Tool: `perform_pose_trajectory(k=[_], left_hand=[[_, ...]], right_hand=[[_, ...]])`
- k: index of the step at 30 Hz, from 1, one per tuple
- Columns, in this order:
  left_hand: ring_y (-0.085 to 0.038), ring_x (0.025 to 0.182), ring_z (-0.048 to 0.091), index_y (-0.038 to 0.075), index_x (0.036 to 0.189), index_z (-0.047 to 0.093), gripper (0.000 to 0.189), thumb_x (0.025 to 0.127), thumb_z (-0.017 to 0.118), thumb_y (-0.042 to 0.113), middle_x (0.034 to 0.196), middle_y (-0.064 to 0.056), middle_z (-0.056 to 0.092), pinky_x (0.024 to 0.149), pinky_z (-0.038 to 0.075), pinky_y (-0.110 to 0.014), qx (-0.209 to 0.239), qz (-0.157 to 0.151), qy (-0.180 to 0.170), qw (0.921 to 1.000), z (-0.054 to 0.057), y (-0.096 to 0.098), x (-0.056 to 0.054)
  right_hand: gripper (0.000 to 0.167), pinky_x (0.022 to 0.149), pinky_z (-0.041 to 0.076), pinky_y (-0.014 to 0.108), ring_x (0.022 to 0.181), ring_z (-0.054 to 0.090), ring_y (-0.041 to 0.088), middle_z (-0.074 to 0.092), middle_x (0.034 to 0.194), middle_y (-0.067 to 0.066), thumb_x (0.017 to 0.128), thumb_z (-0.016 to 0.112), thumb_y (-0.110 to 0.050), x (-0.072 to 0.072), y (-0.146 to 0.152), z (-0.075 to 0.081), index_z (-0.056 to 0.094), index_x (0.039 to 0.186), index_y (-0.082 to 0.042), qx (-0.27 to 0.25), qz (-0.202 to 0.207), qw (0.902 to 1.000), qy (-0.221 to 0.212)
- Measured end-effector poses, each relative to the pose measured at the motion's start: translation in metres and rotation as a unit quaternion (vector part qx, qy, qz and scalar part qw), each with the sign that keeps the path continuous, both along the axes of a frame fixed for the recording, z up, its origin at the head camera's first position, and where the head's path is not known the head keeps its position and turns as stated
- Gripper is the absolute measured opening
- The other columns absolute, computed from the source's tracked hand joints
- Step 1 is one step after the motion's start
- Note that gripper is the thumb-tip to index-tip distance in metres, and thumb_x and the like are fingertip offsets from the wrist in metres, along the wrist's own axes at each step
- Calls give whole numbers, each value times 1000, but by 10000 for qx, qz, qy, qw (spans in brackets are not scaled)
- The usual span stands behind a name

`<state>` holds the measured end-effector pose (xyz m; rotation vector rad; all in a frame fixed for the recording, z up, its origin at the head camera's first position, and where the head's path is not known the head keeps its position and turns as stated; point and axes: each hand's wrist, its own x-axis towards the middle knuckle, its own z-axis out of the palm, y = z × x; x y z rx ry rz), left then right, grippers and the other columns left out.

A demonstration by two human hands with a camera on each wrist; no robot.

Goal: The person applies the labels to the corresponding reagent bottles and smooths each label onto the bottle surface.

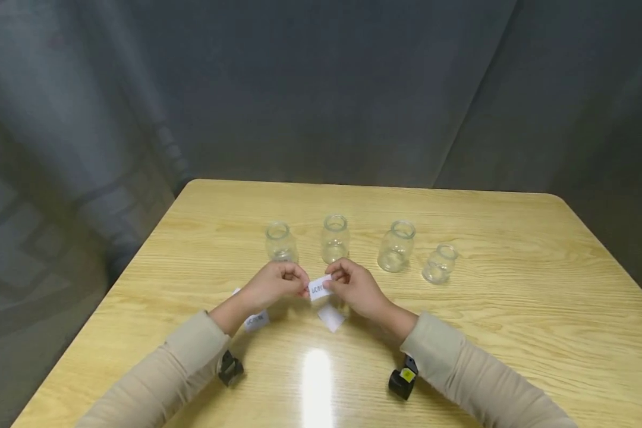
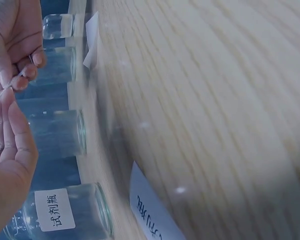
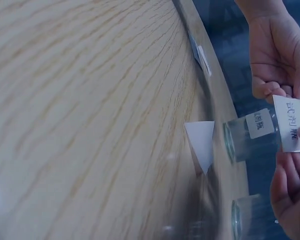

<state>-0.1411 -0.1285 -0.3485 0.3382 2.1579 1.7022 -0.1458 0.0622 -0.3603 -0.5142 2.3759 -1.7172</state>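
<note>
Both hands meet in the middle, at a small white label (image 1: 320,288) with printed black characters. The left hand (image 1: 278,282) pinches its left edge between thumb and fingers. On the right part of the label lies the thumb of the right hand (image 1: 357,288), its fingers behind. A blank white paper piece (image 1: 331,317) lies on the table just below the hands. By the left wrist is another printed label (image 1: 257,321), with a further white piece mostly hidden under the arm. The leftmost glass jar (image 1: 281,241) carries a label (image 2: 55,210) in the left wrist view.
Beyond the hands, the row continues rightward with a second jar (image 1: 335,241), a third jar (image 1: 397,246) and a smaller jar (image 1: 440,265), all lidless glass. The wooden table (image 1: 513,309) ends at a dark curtain (image 1: 321,95). Black wrist cameras hang under both sleeves.
</note>
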Motion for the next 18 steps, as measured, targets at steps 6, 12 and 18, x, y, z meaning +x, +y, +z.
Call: perform_pose_trajectory(k=[6, 12, 18], left_hand=[[-20, 79, 57, -3, 86, 57, 10, 81, 54, 4, 81, -8, 60, 76, 46, -32, -138, 87, 196, 9997, -3, 4, -2], [-19, 81, 54, -2, 87, 58, 11, 80, 56, 6, 83, -5, 59, 76, 45, -31, -163, -3, 232, 9996, -7, 10, -3], [-17, 81, 55, -5, 89, 56, 13, 82, 54, 6, 84, -6, 59, 78, 45, -33, -14, -185, 250, 9995, -8, 18, -5]], right_hand=[[17, 55, 40, 21, 64, 46, 15, 50, 70, 4, 71, 66, 2, 3, 4, -4, 51, 79, -1, 249, -631, 9975, 191], [23, 51, 41, 19, 62, 45, 12, 49, 70, 4, 70, 67, 1, 8, 3, -5, 48, 83, -1, 489, -788, 9955, 220], [24, 51, 41, 19, 64, 47, 13, 50, 74, 5, 72, 67, -2, 9, 5, -4, 47, 84, -1, 408, -757, 9960, 227]])
